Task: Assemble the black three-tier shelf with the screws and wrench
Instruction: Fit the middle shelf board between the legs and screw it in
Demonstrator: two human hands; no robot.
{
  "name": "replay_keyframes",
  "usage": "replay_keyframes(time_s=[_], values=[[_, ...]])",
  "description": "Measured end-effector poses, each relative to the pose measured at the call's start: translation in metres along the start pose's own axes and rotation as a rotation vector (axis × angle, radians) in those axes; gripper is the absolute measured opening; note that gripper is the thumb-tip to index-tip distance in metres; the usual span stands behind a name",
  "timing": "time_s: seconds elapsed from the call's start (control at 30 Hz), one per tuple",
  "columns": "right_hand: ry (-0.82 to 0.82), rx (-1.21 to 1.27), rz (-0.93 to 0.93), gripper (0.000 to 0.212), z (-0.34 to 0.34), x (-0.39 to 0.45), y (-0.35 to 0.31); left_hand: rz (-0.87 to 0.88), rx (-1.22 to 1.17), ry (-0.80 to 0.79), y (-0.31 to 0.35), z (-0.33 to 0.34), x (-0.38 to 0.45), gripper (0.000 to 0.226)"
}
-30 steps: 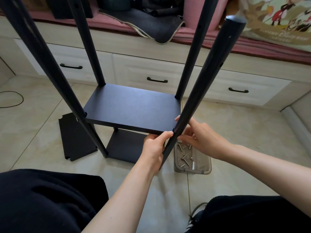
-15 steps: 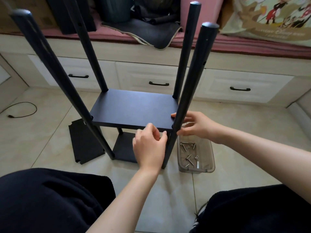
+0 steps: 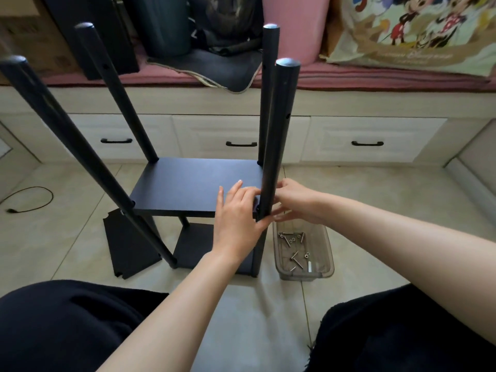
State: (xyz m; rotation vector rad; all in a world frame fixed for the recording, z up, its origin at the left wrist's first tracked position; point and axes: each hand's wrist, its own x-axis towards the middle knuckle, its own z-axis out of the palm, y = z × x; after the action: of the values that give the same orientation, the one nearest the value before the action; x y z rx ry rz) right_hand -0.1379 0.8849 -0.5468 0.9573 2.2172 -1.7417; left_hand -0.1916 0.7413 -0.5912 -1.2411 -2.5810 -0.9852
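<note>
The black shelf stands on the tiled floor with four poles, a middle board (image 3: 193, 186) and a lower board (image 3: 198, 245). A third black board (image 3: 126, 245) lies loose on the floor to its left. My left hand (image 3: 239, 218) holds the middle board's near right corner, fingers on top and thumb below the front edge beside the pole. My right hand (image 3: 292, 202) curls round the near right pole (image 3: 279, 135) at the board's level; what its fingertips hold is hidden. No wrench shows.
A clear plastic tray (image 3: 326, 253) with several screws and nuts sits on the floor right of the shelf. White drawers (image 3: 370, 140) under a cushioned bench run behind. A black cable (image 3: 29, 200) lies at far left. My knees fill the bottom.
My left hand slid from the board's front edge up onto its near right corner. My right hand stayed at the near right pole. The view pulled back, and all four pole tops now show.
</note>
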Motion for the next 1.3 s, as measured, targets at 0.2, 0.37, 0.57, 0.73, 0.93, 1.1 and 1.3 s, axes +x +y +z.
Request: replay_keyframes(time_s=[0.2,0.37,0.57,0.73,0.93,1.1,1.3], values=[[0.002,-0.004,0.034,0.026,0.006,0.007,-0.003,0.120,0.067,-0.055,-0.007,-0.003,-0.004,0.050],[0.013,-0.023,0.045,0.025,0.006,0.010,-0.003,0.111,0.090,-0.084,-0.006,-0.005,-0.004,0.049],[0.009,-0.046,0.072,0.028,0.004,0.007,-0.005,0.055,0.078,-0.042,-0.005,-0.004,-0.002,0.037],[-0.006,-0.083,0.130,0.030,0.003,0.007,-0.009,0.048,0.089,-0.062,-0.010,-0.009,0.002,0.039],[-0.030,-0.097,0.149,0.024,0.005,0.008,-0.007,0.058,0.147,-0.171,-0.019,-0.010,0.000,0.064],[-0.041,0.007,0.138,0.024,0.006,0.007,-0.001,0.123,0.317,-0.212,-0.028,-0.008,-0.006,0.069],[-0.116,0.090,0.139,0.027,-0.013,0.000,0.005,0.184,0.351,-0.079,-0.027,-0.001,-0.012,0.067]])
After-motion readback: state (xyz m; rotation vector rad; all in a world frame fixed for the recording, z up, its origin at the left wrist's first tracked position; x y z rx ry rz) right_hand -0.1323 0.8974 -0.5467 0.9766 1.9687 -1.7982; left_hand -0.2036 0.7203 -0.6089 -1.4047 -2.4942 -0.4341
